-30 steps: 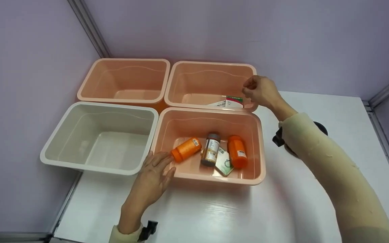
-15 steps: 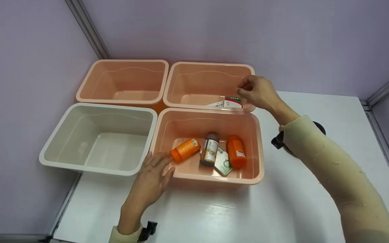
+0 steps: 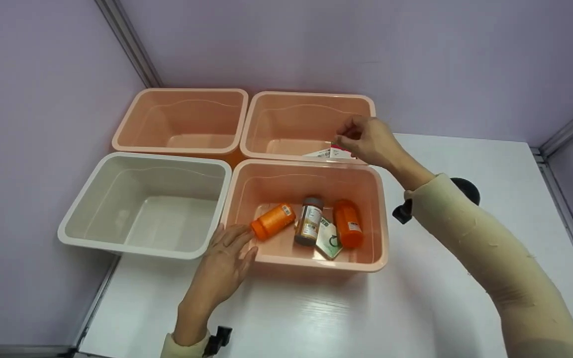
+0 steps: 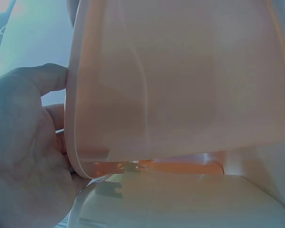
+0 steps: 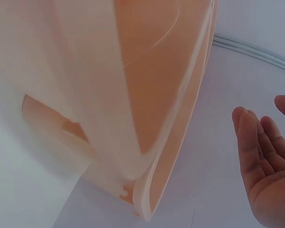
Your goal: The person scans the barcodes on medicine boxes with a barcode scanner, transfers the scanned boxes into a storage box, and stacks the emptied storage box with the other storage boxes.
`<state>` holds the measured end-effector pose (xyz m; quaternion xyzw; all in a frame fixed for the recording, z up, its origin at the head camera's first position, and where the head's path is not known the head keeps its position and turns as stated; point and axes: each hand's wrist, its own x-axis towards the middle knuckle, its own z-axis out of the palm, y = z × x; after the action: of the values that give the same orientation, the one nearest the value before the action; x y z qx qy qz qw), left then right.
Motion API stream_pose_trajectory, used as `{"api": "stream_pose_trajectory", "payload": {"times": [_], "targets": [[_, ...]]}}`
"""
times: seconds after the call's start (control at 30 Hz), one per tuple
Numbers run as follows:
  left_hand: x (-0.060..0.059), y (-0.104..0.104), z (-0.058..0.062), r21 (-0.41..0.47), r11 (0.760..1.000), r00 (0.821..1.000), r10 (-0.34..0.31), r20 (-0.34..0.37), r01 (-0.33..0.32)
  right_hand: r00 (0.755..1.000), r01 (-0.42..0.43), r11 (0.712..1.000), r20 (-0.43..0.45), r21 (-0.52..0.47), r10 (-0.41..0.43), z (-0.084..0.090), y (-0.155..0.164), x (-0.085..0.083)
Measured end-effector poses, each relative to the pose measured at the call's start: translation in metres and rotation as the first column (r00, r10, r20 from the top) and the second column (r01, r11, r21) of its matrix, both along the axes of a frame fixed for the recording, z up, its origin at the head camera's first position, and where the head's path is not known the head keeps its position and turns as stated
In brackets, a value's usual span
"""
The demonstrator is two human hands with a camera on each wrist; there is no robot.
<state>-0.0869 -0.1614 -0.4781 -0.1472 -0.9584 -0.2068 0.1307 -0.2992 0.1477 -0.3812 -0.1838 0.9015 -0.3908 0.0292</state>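
Observation:
My left hand (image 3: 222, 263) rests on the near left corner of the front right pink bin (image 3: 316, 264), its fingers nearly straight over the rim. Inside that bin lie an orange bottle (image 3: 274, 221), close by the fingertips, a brown bottle (image 3: 310, 223) with a grey cap, a second orange bottle (image 3: 349, 227) and a green-and-white box (image 3: 327, 243). My right hand (image 3: 373, 143) hovers over the right side of the back right pink bin (image 3: 311, 93), fingers bent, thumb apart from them, holding nothing. Below it lie a white packet (image 3: 320, 153) and a red-and-white box (image 3: 340, 153), partly hidden by the hand.
Left of the front bin stands a grey-white bin (image 3: 132, 249). Behind it is another pink bin (image 3: 197, 90). All four sides' rims nearly meet on the white table (image 3: 316, 318). Pale walls (image 3: 316, 44) rise behind and at the left.
My right hand has moved left and slightly lower over the back right bin, now covering part of the red-and-white box. My left hand has stayed on the front bin's rim.

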Motion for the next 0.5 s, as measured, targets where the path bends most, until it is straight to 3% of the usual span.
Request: {"api": "stream_pose_trajectory", "payload": {"times": [0.27, 0.5], "targets": [[0.001, 0.000, 0.001, 0.001, 1.000, 1.000, 0.013, 0.027, -0.013, 0.997, -0.074, 0.997, -0.032, 0.026, 0.075, 0.001, -0.016, 0.008], [0.000, 0.000, -0.001, 0.022, 1.000, 1.000, 0.000, -0.016, 0.000, 0.993, -0.120, 0.992, -0.015, 0.043, 0.120, 0.000, -0.029, 0.016]]}}
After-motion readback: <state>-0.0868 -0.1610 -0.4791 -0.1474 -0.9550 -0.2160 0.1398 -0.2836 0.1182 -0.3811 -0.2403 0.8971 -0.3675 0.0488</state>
